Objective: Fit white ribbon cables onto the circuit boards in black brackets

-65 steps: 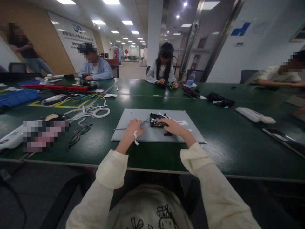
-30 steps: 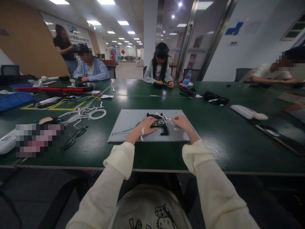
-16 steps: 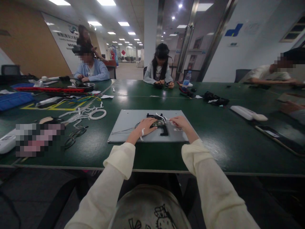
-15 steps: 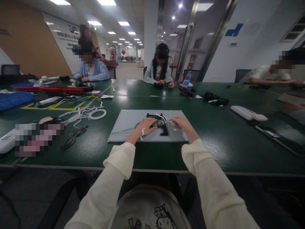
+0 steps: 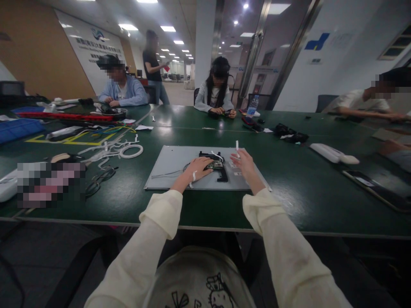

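A flat grey panel [image 5: 173,160] lies on the table in front of me. On it is a black frame [image 5: 221,174] with a small green circuit board [image 5: 218,164]. My left hand [image 5: 198,168] rests flat over the left side of the frame and board, fingers stretched out, with white strips stuck near its wrist. A curved white strip [image 5: 217,157] lies over the frame's upper part. Above the panel's right side, my right hand [image 5: 244,164] is raised, with a short white tape strip [image 5: 237,146] upright at its fingertips. Thin grey wires [image 5: 168,174] run left under my left hand.
To the left are a white ring [image 5: 131,151] with tangled white strips, a pair of glasses [image 5: 101,180] and a blue tray [image 5: 19,130]. A phone [image 5: 374,188] and a white device [image 5: 330,153] lie right. Several people sit around the table [image 5: 205,209]; another stands behind.
My right hand has lifted off the frame, up and slightly right, with a white tape strip at its fingertips. My left hand stays in place. The standing person has moved right.
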The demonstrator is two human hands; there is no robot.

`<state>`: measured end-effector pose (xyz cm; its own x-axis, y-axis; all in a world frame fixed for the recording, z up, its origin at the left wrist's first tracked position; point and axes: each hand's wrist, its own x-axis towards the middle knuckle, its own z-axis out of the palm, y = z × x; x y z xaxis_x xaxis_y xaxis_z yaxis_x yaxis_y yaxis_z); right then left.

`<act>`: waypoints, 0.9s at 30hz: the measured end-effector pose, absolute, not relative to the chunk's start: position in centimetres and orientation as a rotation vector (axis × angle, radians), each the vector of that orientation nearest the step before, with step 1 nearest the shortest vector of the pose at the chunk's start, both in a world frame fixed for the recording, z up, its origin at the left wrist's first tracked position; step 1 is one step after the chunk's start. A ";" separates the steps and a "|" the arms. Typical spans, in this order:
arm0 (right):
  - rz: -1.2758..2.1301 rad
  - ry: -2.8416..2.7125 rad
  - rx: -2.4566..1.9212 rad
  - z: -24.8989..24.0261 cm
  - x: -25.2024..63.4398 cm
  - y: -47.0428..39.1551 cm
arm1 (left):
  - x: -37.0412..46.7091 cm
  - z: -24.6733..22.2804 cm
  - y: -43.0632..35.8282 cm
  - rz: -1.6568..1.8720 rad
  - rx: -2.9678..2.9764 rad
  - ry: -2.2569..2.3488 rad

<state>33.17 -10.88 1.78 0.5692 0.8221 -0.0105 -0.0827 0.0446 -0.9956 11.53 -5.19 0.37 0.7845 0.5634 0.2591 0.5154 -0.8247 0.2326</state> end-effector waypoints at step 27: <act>0.325 -1.310 -1.676 -0.5 32.4 -9.9 | 12.0 1.0 -5.7 0.484 2.804 0.829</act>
